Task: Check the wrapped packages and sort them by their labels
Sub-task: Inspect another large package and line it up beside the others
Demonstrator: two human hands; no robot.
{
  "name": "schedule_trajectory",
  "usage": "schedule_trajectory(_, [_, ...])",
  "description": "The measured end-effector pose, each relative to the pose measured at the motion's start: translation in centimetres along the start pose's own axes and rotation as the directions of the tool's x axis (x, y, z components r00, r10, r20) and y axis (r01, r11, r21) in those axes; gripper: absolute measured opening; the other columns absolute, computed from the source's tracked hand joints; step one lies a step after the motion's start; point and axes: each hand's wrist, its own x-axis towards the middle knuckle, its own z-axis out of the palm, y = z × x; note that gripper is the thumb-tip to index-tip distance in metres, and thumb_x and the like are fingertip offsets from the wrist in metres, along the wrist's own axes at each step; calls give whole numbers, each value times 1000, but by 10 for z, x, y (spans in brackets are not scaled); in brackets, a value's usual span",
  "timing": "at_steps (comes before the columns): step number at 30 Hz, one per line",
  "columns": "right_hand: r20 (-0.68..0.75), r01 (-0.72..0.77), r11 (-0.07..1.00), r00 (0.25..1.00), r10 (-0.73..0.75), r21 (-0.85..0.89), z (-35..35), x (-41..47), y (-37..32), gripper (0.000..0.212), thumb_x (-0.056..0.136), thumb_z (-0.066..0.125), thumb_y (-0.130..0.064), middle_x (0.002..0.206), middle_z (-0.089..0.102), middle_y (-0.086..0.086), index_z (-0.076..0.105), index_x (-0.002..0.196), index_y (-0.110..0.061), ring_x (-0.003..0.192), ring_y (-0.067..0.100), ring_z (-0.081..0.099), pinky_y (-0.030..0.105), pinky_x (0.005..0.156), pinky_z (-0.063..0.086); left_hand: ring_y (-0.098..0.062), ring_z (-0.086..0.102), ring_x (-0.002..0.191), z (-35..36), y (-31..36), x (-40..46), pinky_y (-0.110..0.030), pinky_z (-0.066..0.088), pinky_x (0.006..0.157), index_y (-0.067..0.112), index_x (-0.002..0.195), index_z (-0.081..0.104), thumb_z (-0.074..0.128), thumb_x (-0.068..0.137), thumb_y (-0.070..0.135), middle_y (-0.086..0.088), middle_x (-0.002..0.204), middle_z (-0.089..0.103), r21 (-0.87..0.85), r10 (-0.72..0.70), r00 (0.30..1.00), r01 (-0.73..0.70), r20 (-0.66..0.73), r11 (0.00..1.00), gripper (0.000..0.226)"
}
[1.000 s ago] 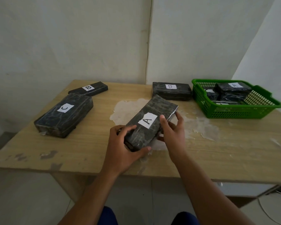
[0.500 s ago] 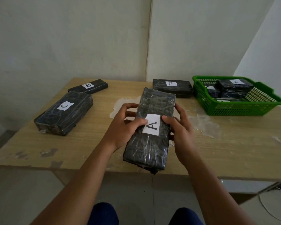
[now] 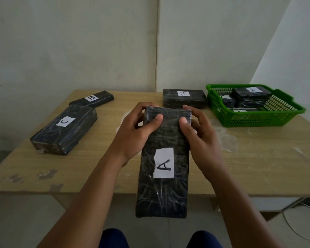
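Holding a long black wrapped package [image 3: 162, 163] lengthwise in front of the body, the person grips its far end with both hands. The left hand [image 3: 134, 133] curls round the far left corner, its thumb pressed flat on the top face and its fingers wrapped over the end. The right hand [image 3: 200, 133] does the same at the far right corner, thumb on top and fingers bent round the side. The package is lifted clear of the table [image 3: 249, 167], its near end hanging past the table's front edge above the person's knees. A white paper label [image 3: 164, 162] on its top face carries a handwritten A, turned sideways to the camera.

On the table's left side lies a large black package marked C [image 3: 64, 130]. Just behind it, toward the wall, sits a thin flat package marked B [image 3: 91, 100]. A thicker package marked B [image 3: 184, 98] rests at the back of the table, just beyond the hands and just beside a green plastic basket [image 3: 254, 120]. The basket stands at the back right and holds several more black packages; the top one [image 3: 251, 93] shows an A label, while the labels of the others are partly hidden. The tabletop is light wood with a pale worn patch [image 3: 227, 138] near the middle.
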Motion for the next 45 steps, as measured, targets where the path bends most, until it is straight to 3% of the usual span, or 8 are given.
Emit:
schedule_trajectory(7, [-59,27,999,998,-30,-47,4,2,-14,14,102,67,-27,104,75,9,66,114,-20,83,14,78,31,64,64,-15,78,85,11,11,-6,-27,61,68,20,103,62,80,90,31,2,94,76,102,53,997,-47,-53,994,24])
schedule_trajectory(21, [-84,27,999,996,-30,-33,5,0,-15,15,103,67,-25,102,75,8,65,116,-17,80,9,77,25,64,62,-14,74,84,19,8,-7,-20,56,65,17,99,64,71,99,31,0,90,72,118,84,993,-74,-86,990,16])
schedule_trajectory(24, [-92,19,1000,996,-20,-14,5,1,-15,13,103,66,-28,102,76,7,67,114,-21,85,14,78,31,68,65,-27,73,89,18,8,-7,-37,61,68,24,106,66,62,104,36,-4,94,73,107,74,996,-68,-58,992,13])
schedule_trajectory(27, [-88,20,1000,996,-21,-7,6,2,-14,17,103,66,-31,106,76,6,66,118,-24,86,14,79,30,67,64,-40,68,99,16,9,-5,-58,58,86,25,106,68,60,106,32,-15,101,70,86,92,993,-86,-71,993,11])
schedule_trajectory(33, [-17,-104,992,994,103,-64,3,-2,-9,45,98,67,-45,119,74,0,55,140,-35,94,16,79,35,73,67,-26,72,96,16,6,-3,-44,61,81,25,99,66,63,104,39,-8,100,72,45,90,953,-80,-288,996,15])
schedule_trajectory(36, [0,-170,973,985,172,-157,-1,-7,-9,40,95,67,-51,110,77,1,61,130,-32,85,12,80,30,69,65,-6,69,82,14,9,-1,-14,52,64,27,110,62,66,99,45,3,98,69,38,67,937,-57,-343,998,21])
schedule_trajectory(40, [-103,-213,976,973,207,-50,1,-3,-9,37,97,65,-51,104,78,6,65,125,-26,81,18,80,36,70,66,-5,77,91,16,6,-5,-19,60,69,35,140,46,78,81,46,-1,117,71,-75,-62,975,47,-212,996,68])
schedule_trajectory(45, [-242,-233,946,927,285,224,1,15,-16,35,101,64,-51,106,81,7,69,120,-22,94,27,81,49,83,65,-11,76,99,21,-10,-20,-25,63,70,40,143,46,79,75,44,-5,120,70,-40,-135,990,133,-38,990,76])
